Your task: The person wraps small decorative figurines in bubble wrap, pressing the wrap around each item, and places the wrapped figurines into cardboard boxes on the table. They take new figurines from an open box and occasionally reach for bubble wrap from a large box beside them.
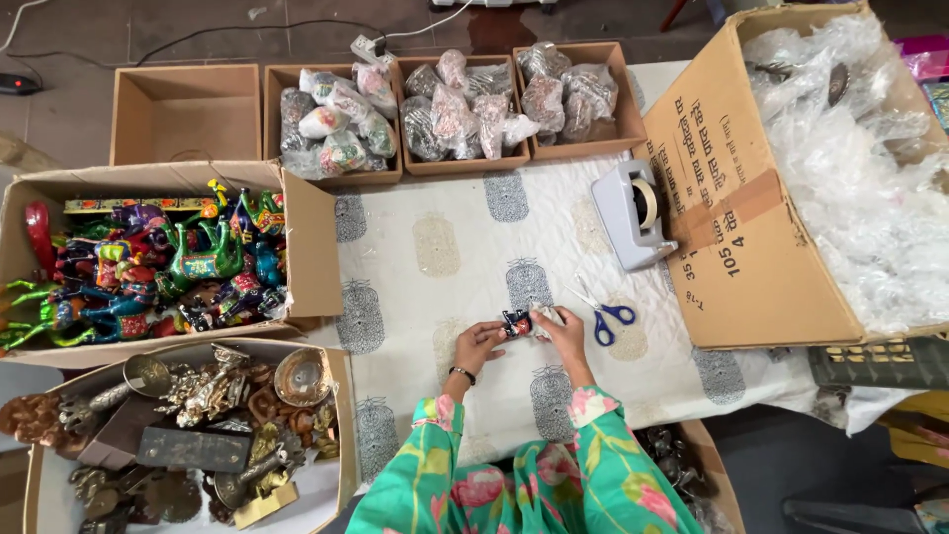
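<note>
The left hand (477, 344) and right hand (561, 331) each pinched an end of a small painted figure (516, 322) just above the table (445, 257); it looked light, rigid and chippable, best held by its body

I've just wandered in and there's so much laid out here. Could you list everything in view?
small figurine: one, dark with red, held in both hands
scissors: one, blue handles, beside the right hand
tape dispenser: one, grey, on the cloth
patterned cloth: one, white, covering the work surface
small boxes: four, brown, far row; one empty, three with wrapped pieces
painted animals box: one, many colours, left
metal ornaments box: one, brassy, near left
large carton: one, brown, clear wrap inside, right
left hand: on the figurine
right hand: on the figurine
</note>
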